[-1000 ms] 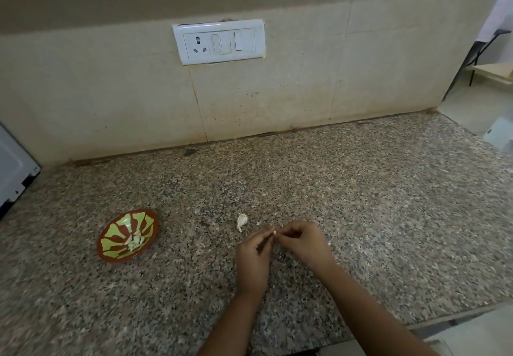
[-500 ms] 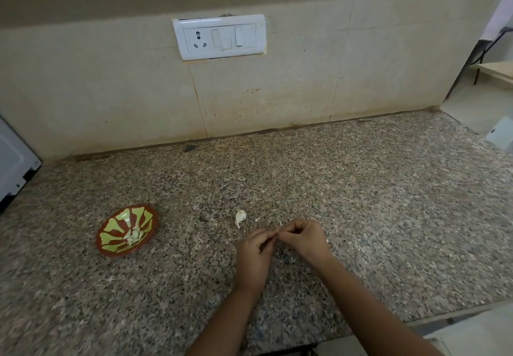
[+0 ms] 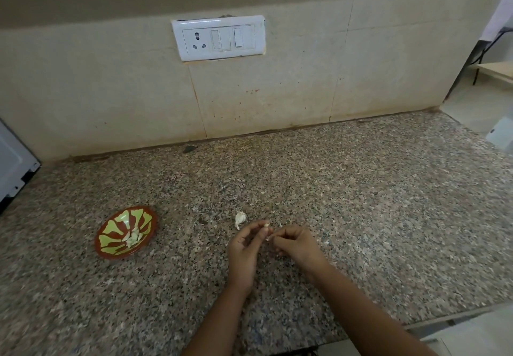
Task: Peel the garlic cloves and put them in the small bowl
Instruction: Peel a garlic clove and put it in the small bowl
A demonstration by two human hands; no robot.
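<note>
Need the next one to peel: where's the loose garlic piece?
Head view: the loose garlic piece lies on the counter just beyond the left hand, to the right of the small bowl.

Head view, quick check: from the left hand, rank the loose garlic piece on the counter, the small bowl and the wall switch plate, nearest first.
From the left hand, which pinches a garlic clove:
1. loose garlic piece, on the counter just beyond the fingers.
2. small bowl, off to the left on the counter.
3. switch plate, up on the back wall.
</note>
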